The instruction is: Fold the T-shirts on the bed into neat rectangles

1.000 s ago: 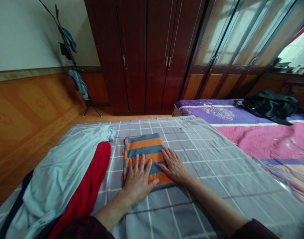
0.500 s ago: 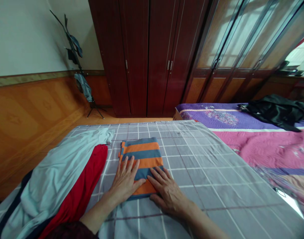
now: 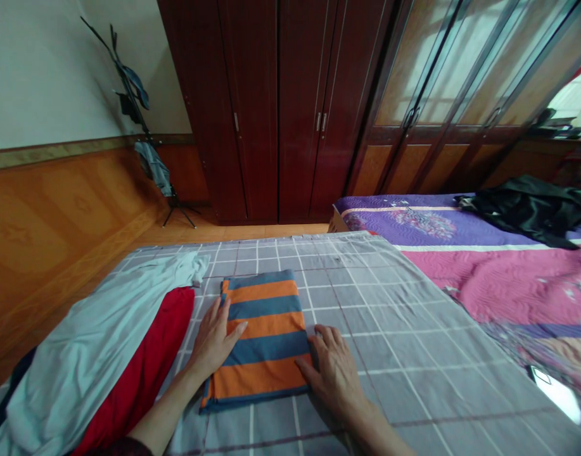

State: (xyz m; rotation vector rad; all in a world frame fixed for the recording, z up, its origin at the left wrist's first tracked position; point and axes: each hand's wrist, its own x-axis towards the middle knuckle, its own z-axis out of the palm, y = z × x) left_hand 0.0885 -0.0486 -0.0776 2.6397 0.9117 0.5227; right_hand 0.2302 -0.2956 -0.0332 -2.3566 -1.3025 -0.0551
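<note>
A folded orange-and-blue striped garment (image 3: 266, 345) lies flat as a neat rectangle on the grey checked bed sheet (image 3: 385, 354). My left hand (image 3: 217, 339) rests along its left edge, with the thumb laid over the top and the other fingers extended. On the opposite side, my right hand (image 3: 332, 364) is at the right edge, its thumb touching the cloth and its fingers loosely bent on the sheet. Both hands look open, and neither grips the garment. Left of them, a pale blue garment (image 3: 90, 335) lies spread over a red one (image 3: 147, 361).
A second bed with a purple and pink cover (image 3: 461, 266) adjoins on the right, a black garment (image 3: 528, 206) on it. A phone (image 3: 554, 389) lies at the right. Beyond the bed stand a dark red wardrobe (image 3: 256, 126) and a coat stand (image 3: 138, 114).
My hands have moved apart from the top of the striped garment to its left and right edges. The garment now appears nearer and shows more of its front stripe.
</note>
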